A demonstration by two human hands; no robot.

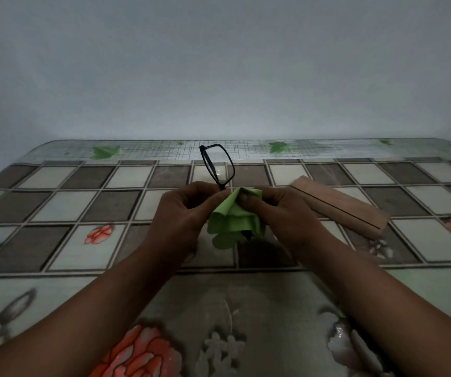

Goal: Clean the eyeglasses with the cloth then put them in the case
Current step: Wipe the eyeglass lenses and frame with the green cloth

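Pinching the black-rimmed plastic eyeglasses [217, 165] at frame centre, the left hand [184, 210] should steady them while the right hand [278, 206], clamped on the crumpled green cloth [235, 217], rubs lightly; the closed tan case [340, 205] waits at right.

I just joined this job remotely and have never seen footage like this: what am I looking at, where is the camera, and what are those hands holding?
There is no machine here. One wide-angle camera sits on a person's head, looking forward and down at their own bare hands. The left hand grips black-framed eyeglasses, one lens sticking up. The right hand pinches a green cloth around the lower part of the glasses, which the cloth hides. Both are held above a table with a checked, flowered cover. A brown case lies on the table to the right, apart from the hands.
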